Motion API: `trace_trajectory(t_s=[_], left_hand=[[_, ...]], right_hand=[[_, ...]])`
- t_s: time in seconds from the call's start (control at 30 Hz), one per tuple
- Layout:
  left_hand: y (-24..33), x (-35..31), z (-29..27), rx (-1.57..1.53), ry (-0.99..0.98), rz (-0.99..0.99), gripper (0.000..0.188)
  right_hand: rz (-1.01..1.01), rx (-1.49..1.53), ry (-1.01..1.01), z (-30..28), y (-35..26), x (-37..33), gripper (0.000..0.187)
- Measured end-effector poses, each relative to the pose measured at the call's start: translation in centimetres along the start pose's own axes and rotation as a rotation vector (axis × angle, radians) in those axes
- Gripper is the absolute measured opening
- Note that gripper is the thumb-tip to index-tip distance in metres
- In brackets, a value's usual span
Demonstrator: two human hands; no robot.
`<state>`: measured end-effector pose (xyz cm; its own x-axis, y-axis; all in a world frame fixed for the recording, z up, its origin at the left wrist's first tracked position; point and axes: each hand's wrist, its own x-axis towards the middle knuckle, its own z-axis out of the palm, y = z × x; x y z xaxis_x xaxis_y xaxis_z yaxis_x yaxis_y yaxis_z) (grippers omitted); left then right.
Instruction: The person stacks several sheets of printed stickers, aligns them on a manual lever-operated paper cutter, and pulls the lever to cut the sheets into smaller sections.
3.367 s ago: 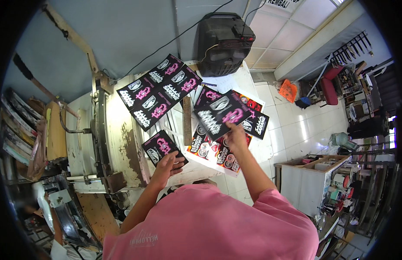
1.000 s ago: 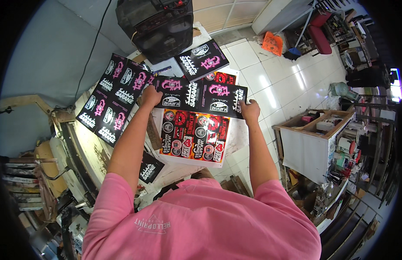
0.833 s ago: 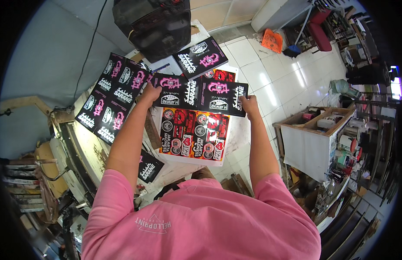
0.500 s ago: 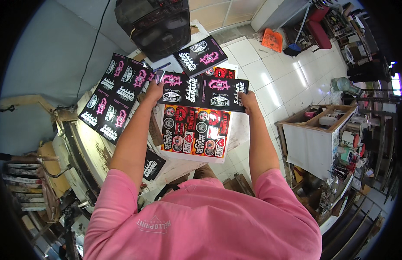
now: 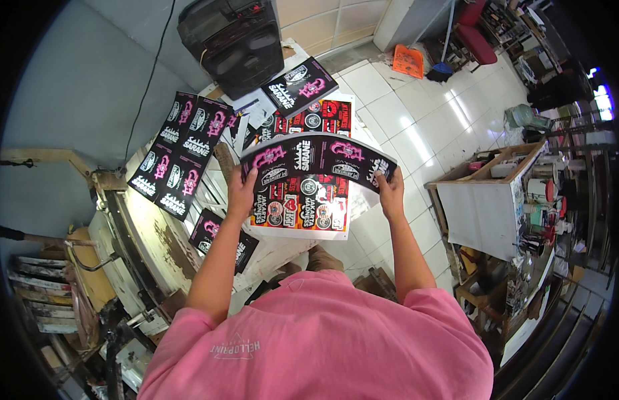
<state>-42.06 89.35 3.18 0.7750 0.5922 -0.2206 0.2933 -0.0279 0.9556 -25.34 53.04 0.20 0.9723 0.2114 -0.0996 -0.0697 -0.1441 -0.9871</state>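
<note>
Black printed strip (image 5: 316, 157), bowed between your two hands

And you have it at both ends! Your left hand (image 5: 243, 193) closes around the left end, your right hand (image 5: 391, 193) around the right end, the right thumb plainly on top. Neither hand is the nearer one; the strip lies directly between them, its body arching away on the far side. That's the relation to watch: long axis left to right, straight across your front, the middle bulging far and the ends curving back near, the right end slightly nearer you than the left. Its ends point left and right, while the big white lettering runs across its width. A pale edge shows along the far side.

Look below: it sits over the red-and-orange sheet (image 5: 299, 210) on the desk (image 5: 273, 257), whether touching you can't tell from here. Larger black sheets (image 5: 179, 157) spread out left, a black stack (image 5: 299, 87) lies far, and small black pieces (image 5: 243, 252) rest near left, beside your forearm.
</note>
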Motion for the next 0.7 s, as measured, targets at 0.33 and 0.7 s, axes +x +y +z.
trace_trajectory(t_s=[0.33, 0.7], left_hand=[[-8.0, -7.6, -0.4, -0.198, 0.036, -0.087, 0.025], [-6.8, -5.1, -0.5, -0.347, -0.041, -0.129, 0.029]], right_hand=[[0.059, 0.049, 0.035, -2.0, 3.0, -7.1, 0.019], [0.141, 0.162, 0.055, -1.3, 2.9, -5.1, 0.024]])
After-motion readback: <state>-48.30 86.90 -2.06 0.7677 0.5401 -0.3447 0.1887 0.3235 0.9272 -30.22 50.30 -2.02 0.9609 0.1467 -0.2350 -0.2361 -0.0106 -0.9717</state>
